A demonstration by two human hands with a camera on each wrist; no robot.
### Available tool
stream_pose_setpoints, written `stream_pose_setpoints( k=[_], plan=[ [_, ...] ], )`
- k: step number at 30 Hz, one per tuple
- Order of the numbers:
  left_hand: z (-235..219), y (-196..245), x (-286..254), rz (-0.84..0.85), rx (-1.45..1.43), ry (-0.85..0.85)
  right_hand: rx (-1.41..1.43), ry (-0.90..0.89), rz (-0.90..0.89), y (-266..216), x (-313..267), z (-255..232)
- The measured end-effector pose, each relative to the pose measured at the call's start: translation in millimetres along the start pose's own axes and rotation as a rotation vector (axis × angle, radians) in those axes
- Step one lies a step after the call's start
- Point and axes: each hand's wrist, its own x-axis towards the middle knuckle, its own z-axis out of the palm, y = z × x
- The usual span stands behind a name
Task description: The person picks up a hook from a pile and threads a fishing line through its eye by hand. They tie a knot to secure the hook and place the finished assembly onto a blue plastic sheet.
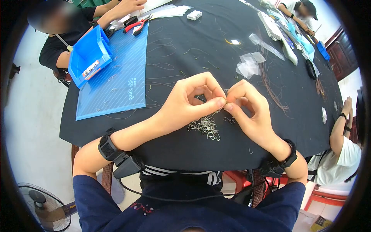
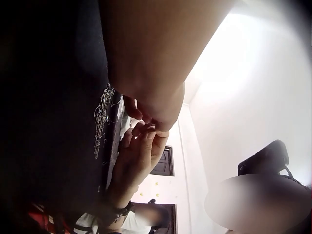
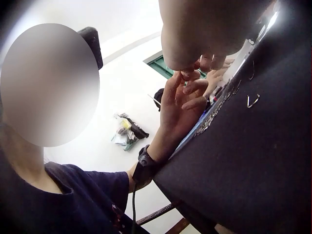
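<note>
In the head view, the left hand (image 1: pixel 195 96) and right hand (image 1: pixel 251 106) meet at their fingertips above the black table. Each pinches between thumb and index finger at a tiny item, mostly hidden; its kind I cannot tell. Just below the hands lies a pile of small metal hooks (image 1: pixel 206 127), with loose hooks (image 1: pixel 230 120) beside it. The left wrist view has the right hand (image 2: pixel 139 158) touching the left at the fingertips, the hook pile (image 2: pixel 101 122) beyond. In the right wrist view, the left hand (image 3: pixel 183 105) faces the right; a single hook (image 3: pixel 252 101) lies on the cloth.
At left are a blue tray (image 1: pixel 87 58), a blue file bag (image 1: pixel 123 73) and red pliers (image 1: pixel 135 27). Clear plastic pieces (image 1: pixel 250 65) and reddish line strands (image 1: pixel 272 92) lie beyond the right hand. Other people sit around the table (image 1: pixel 185 154).
</note>
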Motion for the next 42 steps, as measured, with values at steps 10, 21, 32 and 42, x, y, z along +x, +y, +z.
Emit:
stream_pose_setpoints(
  k=[10,21,32,42],
  plan=[
    [2.8,-10.4,0.1,0.085,0.158,0.073,0.385,-0.017,0.305,-8.5,-2.7,0.3],
    [-0.9,-3.1,-1.2,0.078,0.353,0.072,0.459,-0.084,0.420,-7.1,-1.6,-2.2],
    [-0.2,-6.4,-0.3,0.206,0.556,0.076,-0.018,0.041,0.132,-3.9,-3.3,-1.3],
    [0.4,-7.7,-1.1,0.256,0.597,0.074,0.025,0.006,0.179,-4.7,-2.7,1.0]
  ],
)
